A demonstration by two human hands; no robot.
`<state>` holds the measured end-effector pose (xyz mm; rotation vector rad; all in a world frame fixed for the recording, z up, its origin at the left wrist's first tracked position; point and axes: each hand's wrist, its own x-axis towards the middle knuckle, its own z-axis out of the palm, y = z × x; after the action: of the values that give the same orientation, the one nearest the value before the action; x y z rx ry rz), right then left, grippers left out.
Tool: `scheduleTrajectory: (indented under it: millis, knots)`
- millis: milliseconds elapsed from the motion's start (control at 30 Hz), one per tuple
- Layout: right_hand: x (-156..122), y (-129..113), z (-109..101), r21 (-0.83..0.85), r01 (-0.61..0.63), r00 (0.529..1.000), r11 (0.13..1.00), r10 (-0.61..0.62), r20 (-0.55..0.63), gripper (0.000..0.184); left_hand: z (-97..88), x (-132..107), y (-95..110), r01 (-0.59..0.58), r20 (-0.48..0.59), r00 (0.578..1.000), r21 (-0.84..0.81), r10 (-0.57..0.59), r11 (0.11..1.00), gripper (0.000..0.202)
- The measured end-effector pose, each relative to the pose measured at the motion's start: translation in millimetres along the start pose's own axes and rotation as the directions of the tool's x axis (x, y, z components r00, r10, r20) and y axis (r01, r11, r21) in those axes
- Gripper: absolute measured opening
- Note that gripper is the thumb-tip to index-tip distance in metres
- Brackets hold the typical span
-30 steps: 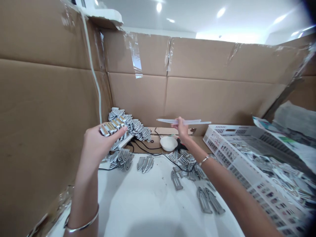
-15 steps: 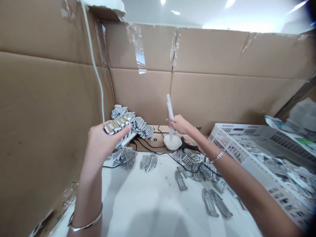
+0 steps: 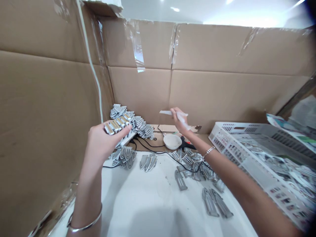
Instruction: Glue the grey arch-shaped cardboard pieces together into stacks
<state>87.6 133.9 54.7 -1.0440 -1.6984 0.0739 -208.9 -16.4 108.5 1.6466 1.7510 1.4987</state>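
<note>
My left hand (image 3: 102,141) is closed around a row of flat pieces (image 3: 117,124) with white edges and tan-gold ends, the thumb pressed along their side. My right hand (image 3: 179,121), raised above and behind a small white bowl (image 3: 172,141), grips a translucent white stick (image 3: 166,112). The stick is tilted nearly flat and blurred by motion, clear of the bowl. Stacked grey slotted pieces (image 3: 140,125) lie behind my left hand. Beneath it, on the white tabletop (image 3: 148,197), is another bunch of grey pieces (image 3: 125,157).
A loose heap of grey pieces (image 3: 195,163) spreads at right, crossed by a black cord (image 3: 158,152). A black-handled tool (image 3: 187,144) lies beside the bowl. A white plastic crate (image 3: 237,154) full of parts stands far right. Cardboard walls (image 3: 209,92) enclose the back and left.
My right hand has risen slightly, lifting the stick out of the bowl and turning it from upright to nearly flat. My left hand keeps its hold, almost still.
</note>
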Motion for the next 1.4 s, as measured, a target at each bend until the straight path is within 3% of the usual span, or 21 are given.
scheduleTrajectory:
  millis: [67, 133, 167, 233, 367, 500, 567, 600, 633, 700, 733, 767, 800, 900, 933, 967, 1000, 1133, 1267, 1333, 1400]
  knots:
    - [0.6, 4.9, 11.8, 0.343, -0.251, 0.948, 0.905, 0.303, -0.103, 0.028, 0.9, 0.6, -0.7, -0.003, 0.004, 1.000, 0.008, 0.003, 1.000, 0.038]
    - [2.6, 6.1, 22.3, 0.694, -0.438, 0.808, 0.571, 0.588, 0.026, 0.023, 1.5, 1.1, -1.2, -0.006, 0.008, 1.000, 0.013, 0.006, 1.000, 0.038]
    - [3.5, 5.9, 25.8, 0.769, -0.489, 0.754, 0.412, 0.643, 0.135, 0.021, 1.6, 1.3, -1.3, -0.004, 0.009, 1.000, 0.014, 0.003, 1.000, 0.038]
    - [4.2, 5.1, 28.3, 0.789, -0.572, 0.696, 0.225, 0.642, 0.321, 0.020, 1.3, 1.7, -1.1, 0.007, 0.005, 1.000, 0.018, -0.007, 1.000, 0.040]
    - [-0.6, 4.2, 17.5, 0.654, -0.740, 0.619, 0.157, 0.539, 0.571, 0.021, 0.3, 2.8, -0.1, 0.027, 0.033, 0.999, 0.046, -0.029, 0.999, 0.041]
    - [-5.4, 0.1, -7.1, 0.444, -0.877, 0.477, 0.182, 0.441, 0.760, 0.022, 1.1, 3.3, -0.2, 0.007, 0.076, 0.997, 0.074, -0.012, 0.997, 0.041]
    - [-2.5, -8.0, -22.9, 0.240, -0.926, 0.340, 0.291, 0.371, 0.864, 0.022, 1.9, 3.3, -0.7, -0.003, 0.083, 0.997, 0.084, -0.004, 0.996, 0.041]
    - [0.6, -13.9, -30.9, 0.054, -0.903, 0.208, 0.427, 0.323, 0.923, 0.025, 2.3, 3.4, -1.0, -0.003, 0.086, 0.996, 0.087, -0.004, 0.996, 0.041]
    - [4.6, -20.6, -38.5, -0.118, -0.806, 0.070, 0.579, 0.292, 0.954, 0.028, 2.7, 3.5, -1.3, -0.002, 0.088, 0.996, 0.090, -0.006, 0.996, 0.041]
    - [13.3, -34.6, -50.6, -0.300, -0.534, -0.041, 0.791, 0.329, 0.943, 0.035, 3.8, 3.9, -1.9, -0.003, 0.094, 0.996, 0.096, -0.007, 0.995, 0.041]
    - [16.9, -40.4, -54.4, -0.369, -0.393, -0.047, 0.842, 0.382, 0.923, 0.037, 4.3, 4.1, -2.2, -0.005, 0.095, 0.995, 0.101, -0.005, 0.995, 0.041]
    - [19.3, -44.7, -56.6, -0.430, -0.263, -0.013, 0.864, 0.443, 0.897, 0.037, 4.9, 4.3, -2.5, -0.009, 0.096, 0.995, 0.106, -0.001, 0.994, 0.040]
    - [20.3, -47.2, -57.1, -0.484, -0.148, 0.061, 0.862, 0.497, 0.866, 0.035, 5.4, 4.3, -2.8, -0.013, 0.096, 0.995, 0.110, 0.002, 0.994, 0.040]
    - [14.1, -44.2, -51.6, -0.558, 0.086, 0.506, 0.825, 0.447, 0.738, 0.023, 6.6, 4.0, -2.6, -0.018, 0.094, 0.996, 0.113, 0.008, 0.993, 0.038]
    - [10.1, -41.1, -48.9, -0.562, 0.127, 0.629, 0.818, 0.372, 0.683, 0.019, 6.7, 3.7, -2.2, -0.017, 0.093, 0.996, 0.112, 0.006, 0.994, 0.038]
    - [6.0, -37.7, -46.5, -0.560, 0.153, 0.713, 0.814, 0.301, 0.633, 0.016, 6.8, 3.5, -1.7, -0.014, 0.094, 0.996, 0.113, 0.004, 0.993, 0.037]
    - [2.2, -34.2, -44.8, -0.556, 0.168, 0.761, 0.814, 0.251, 0.598, 0.014, 6.8, 3.4, -1.1, -0.010, 0.092, 0.996, 0.116, 0.000, 0.993, 0.037]
    - [-4.5, -19.5, -46.3, -0.542, 0.179, 0.826, 0.821, 0.174, 0.537, 0.008, 7.0, 4.0, -0.1, -0.009, 0.084, 0.996, 0.126, -0.002, 0.992, 0.037]
    - [-0.5, 4.2, -43.8, -0.282, 0.022, 0.952, 0.959, 0.066, 0.298, 0.012, 7.8, 4.9, -1.2, -0.012, 0.091, 0.996, 0.114, 0.002, 0.993, 0.041]
    - [2.6, 16.1, -34.1, -0.066, -0.152, 0.978, 0.986, 0.160, 0.131, 0.025, 8.0, 4.8, -1.4, -0.013, 0.100, 0.995, 0.111, 0.002, 0.994, 0.042]
    - [5.2, 23.8, -20.6, 0.282, -0.359, 0.932, 0.890, 0.359, 0.054, 0.031, 8.1, 4.4, -1.1, -0.015, 0.100, 0.995, 0.110, 0.004, 0.994, 0.041]
